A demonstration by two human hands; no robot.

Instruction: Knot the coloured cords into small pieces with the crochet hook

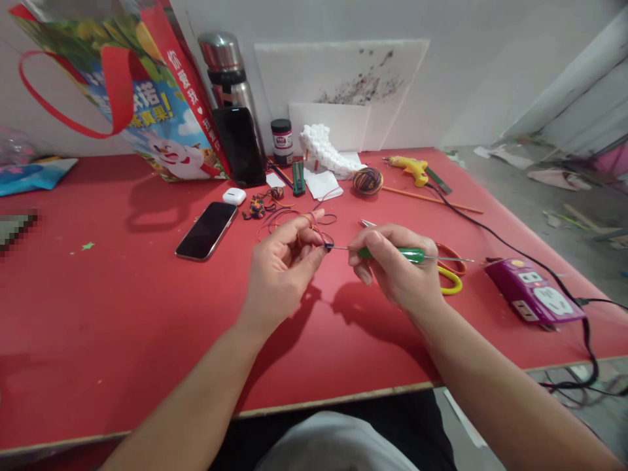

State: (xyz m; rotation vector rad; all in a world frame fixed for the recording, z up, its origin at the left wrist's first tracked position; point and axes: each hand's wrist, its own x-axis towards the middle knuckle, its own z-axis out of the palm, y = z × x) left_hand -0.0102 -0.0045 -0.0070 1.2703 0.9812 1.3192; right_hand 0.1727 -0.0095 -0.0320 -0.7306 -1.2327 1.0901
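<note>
A small dark piece of yarn work (328, 247) is pinched between the thumb and fingers of my left hand (277, 265). Thin multicoloured yarn (314, 222) runs over those fingers, its loops trailing onto the table behind. My right hand (402, 268) is closed round the green handle of a crochet hook (411, 255). The hook's thin metal shaft points left and its tip meets the dark piece; a second metal end sticks out to the right. Partly under my right hand lie scissors (450, 281) with orange and yellow handles. A ball of variegated yarn (367, 181) sits behind the hands.
On the red table (147, 340) lie a phone (207, 230), an earbud case (234, 196) and a small crocheted bundle (258, 207). A yellow glue gun (409, 169) and a purple power strip (534, 291) with black cable are right. A gift bag (167, 131) and flask (228, 65) stand behind.
</note>
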